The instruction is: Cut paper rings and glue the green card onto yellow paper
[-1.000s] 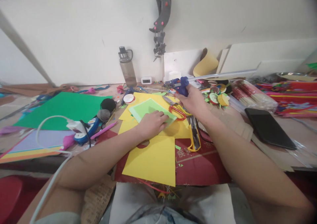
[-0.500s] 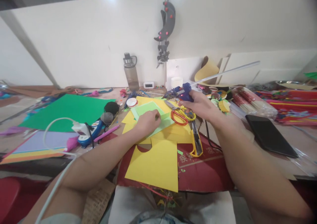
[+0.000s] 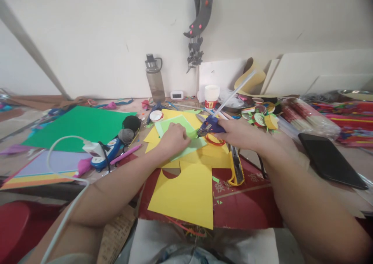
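My right hand point(image 3: 237, 131) grips a blue hot glue gun point(image 3: 210, 126) with a long clear glue stick standing out of its back. The nozzle points left and down, close to a small green paper piece point(image 3: 192, 133). My left hand point(image 3: 175, 138) is closed, pinching that piece over light green paper sheets point(image 3: 184, 121); its fingertips are partly hidden. Yellow paper point(image 3: 186, 194) lies beneath and in front. Scissors with red and yellow handles point(image 3: 215, 140) lie partly hidden behind the glue gun, and a yellow utility knife point(image 3: 236, 166) is below my right hand.
A red board point(image 3: 247, 205) lies under the papers. To the left are green paper point(image 3: 78, 130), a blue power strip point(image 3: 106, 153) with a white cable, and a pink pen point(image 3: 126, 154). A phone point(image 3: 332, 159) lies right; a bottle point(image 3: 155, 81) and paper cup point(image 3: 211, 97) stand behind.
My right hand has lowered and tilted the glue gun, bringing its nozzle to the green paper by my left hand. The glue stick now points more steeply up. The view has shifted slightly.
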A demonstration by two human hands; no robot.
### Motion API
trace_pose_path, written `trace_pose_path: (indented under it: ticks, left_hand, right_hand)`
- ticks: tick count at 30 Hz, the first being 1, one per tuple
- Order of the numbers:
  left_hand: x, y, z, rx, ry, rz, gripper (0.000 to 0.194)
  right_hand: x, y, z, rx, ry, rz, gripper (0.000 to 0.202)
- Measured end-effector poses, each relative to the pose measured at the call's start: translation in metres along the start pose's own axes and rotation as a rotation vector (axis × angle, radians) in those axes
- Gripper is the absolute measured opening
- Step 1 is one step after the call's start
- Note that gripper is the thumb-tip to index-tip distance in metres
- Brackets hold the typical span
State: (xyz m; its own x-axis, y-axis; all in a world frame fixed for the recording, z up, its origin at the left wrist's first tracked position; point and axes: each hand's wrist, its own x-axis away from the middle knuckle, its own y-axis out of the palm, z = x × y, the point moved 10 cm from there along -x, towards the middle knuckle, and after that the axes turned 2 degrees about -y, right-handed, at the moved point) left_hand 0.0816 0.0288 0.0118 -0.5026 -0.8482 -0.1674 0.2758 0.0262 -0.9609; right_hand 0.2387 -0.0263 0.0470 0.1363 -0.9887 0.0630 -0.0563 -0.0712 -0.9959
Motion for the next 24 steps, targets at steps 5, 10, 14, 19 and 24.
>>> trace_pose_path:
  ticks: [5,10,14,19,24]
  left_hand:
    - [-0.002,0.006,-0.005,0.069,-0.040,-0.050,0.014]
    - [-0.005,0.004,-0.007,0.101,-0.029,-0.026,0.020]
    - [-0.005,0.006,-0.011,0.080,-0.059,-0.034,0.020]
    - [-0.005,0.006,-0.011,0.072,-0.058,-0.041,0.021]
    - [-0.005,0.005,-0.007,0.027,-0.040,-0.053,0.023]
  right_hand:
    - [0.003,-0.005,-0.011,-0.035,0.078,0.021,0.028]
    - [0.002,-0.004,-0.013,-0.025,0.093,0.036,0.032]
    - [0.002,0.000,-0.005,-0.016,0.095,-0.002,0.032]
    - [-0.001,-0.001,-0.003,-0.025,0.090,0.026,0.031]
    - [-0.001,-0.004,-0.008,-0.044,0.106,0.076,0.029]
